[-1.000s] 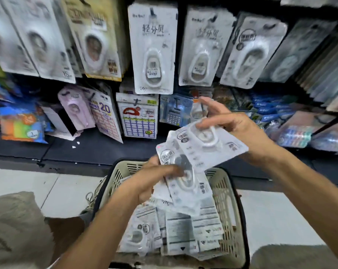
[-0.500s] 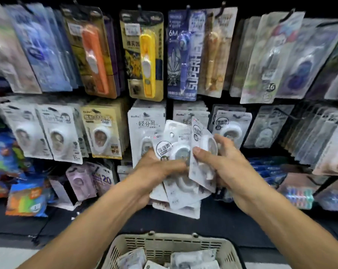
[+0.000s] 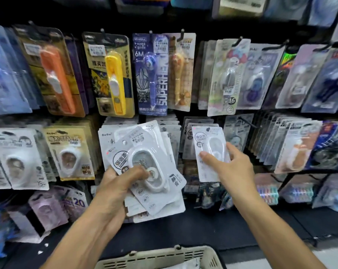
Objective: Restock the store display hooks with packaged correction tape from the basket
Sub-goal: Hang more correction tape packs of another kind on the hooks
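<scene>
My left hand (image 3: pixel 117 183) grips a fanned stack of white correction tape packs (image 3: pixel 152 171), thumb pressed on the front blister. My right hand (image 3: pixel 228 166) pinches a single white correction tape pack (image 3: pixel 209 150) upright, held against the hanging row of matching packs (image 3: pixel 199 123) in the middle shelf row. The hook that carries that row is hidden behind the packs. The beige basket (image 3: pixel 160 257) shows only its far rim at the bottom edge, with a few white packs inside.
Hooks of other packaged goods fill the wall: orange (image 3: pixel 55 78) and yellow (image 3: pixel 115 82) items above, white packs (image 3: pixel 18 158) at left, angled rows (image 3: pixel 292 144) at right. A bare black hook (image 3: pixel 246 122) juts out right of the held pack. A dark shelf ledge (image 3: pixel 183 232) lies below.
My right hand has drawn one pack off the stack and carried it right and up toward the hanging row. The view has tilted upward, and the basket has slid to the bottom edge.
</scene>
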Tool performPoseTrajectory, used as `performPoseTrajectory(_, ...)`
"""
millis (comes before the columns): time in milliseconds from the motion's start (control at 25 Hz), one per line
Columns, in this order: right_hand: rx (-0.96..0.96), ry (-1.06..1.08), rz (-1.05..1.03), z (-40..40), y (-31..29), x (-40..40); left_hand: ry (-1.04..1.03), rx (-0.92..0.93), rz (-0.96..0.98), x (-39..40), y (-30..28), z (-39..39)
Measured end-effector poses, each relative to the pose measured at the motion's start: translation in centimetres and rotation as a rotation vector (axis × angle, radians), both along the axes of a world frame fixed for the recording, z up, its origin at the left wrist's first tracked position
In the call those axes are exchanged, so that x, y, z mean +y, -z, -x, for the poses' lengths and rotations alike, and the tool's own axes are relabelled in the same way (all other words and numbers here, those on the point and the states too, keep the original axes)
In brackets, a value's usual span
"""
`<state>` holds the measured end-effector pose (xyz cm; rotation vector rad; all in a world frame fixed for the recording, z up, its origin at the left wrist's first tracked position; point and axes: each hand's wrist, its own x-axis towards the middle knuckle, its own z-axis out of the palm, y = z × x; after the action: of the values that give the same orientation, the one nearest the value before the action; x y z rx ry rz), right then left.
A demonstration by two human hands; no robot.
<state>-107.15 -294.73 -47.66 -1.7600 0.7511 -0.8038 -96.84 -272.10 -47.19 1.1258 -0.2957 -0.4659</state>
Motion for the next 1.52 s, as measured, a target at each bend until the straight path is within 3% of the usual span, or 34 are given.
performPoseTrajectory(120,0.075,0.07,0.002,-0.2,-0.1,0.0,-0.028,-0.016,-0.006,-0.3,0.3,0.8)
performPoseTrajectory(200,0.099,0.124,0.2,0.4,-0.8,1.0,-0.014,-0.045,-0.037,-0.5,0.3,0.9)
performPoseTrajectory(280,-0.083,-0.136,0.136,0.8,-1.9,2.9,-0.008,-0.062,-0.081,-0.7,0.4,1.0)
performPoseTrajectory(360,-0.072,-0.56,-0.066,0.9,-1.9,5.2,0.019,-0.077,-0.091,-1.0,0.7,1.0)
performPoseTrajectory(440,-0.031,-0.693,-0.159,0.5,-1.1,6.1,0.062,-0.073,-0.097,-1.3,0.8,0.9)
performPoseTrajectory(560,-0.164,-0.541,-0.457,0.5,-1.3,5.5,0.109,0.002,-0.058,-1.6,0.9,0.7)
performPoseTrajectory(640,-0.209,-0.32,-0.531,0.7,-1.7,4.1,0.105,0.031,-0.026,-1.6,0.8,0.6)
performPoseTrajectory(760,-0.167,0.016,-0.386,1.0,-1.6,1.5,0.057,0.034,-0.002,-1.5,0.7,0.2)
performPoseTrajectory(880,-0.137,0.113,-0.266,1.6,-1.3,0.2,0.031,0.028,0.017,-1.4,0.4,0.2)
performPoseTrajectory(960,-0.09,0.085,-0.275,1.8,-1.0,-0.3,0.03,0.025,0.028,-1.4,0.2,0.4)
performPoseTrajectory(1040,-0.057,0.009,-0.411,1.8,-0.5,-0.4,0.042,0.014,0.025,-1.5,0.1,0.5)
performPoseTrajectory(1080,0.034,0.013,-0.344,2.0,-0.4,-0.3,0.053,0.008,0.01,-1.5,0.2,0.6)
performPoseTrajectory(1160,0.23,0.008,0.103,2.1,-0.4,0.0,0.077,0.01,-0.028,-1.7,0.2,0.7)
performPoseTrajectory(1200,0.194,-0.093,0.242,2.2,-1.1,0.9,0.091,0.015,-0.044,-1.8,0.2,0.8)
performPoseTrajectory(1280,0.073,-0.416,0.038,1.8,-1.6,2.8,0.119,0.021,-0.068,-2.0,0.2,1.1)
performPoseTrajectory(1360,0.018,-0.558,-0.178,1.1,-0.9,4.3,0.138,0.024,-0.071,-2.2,0.3,1.3)
performPoseTrajectory(1520,-0.098,-0.362,-0.415,0.9,-1.3,3.7,0.243,0.089,-0.071,-1.6,0.4,0.9)
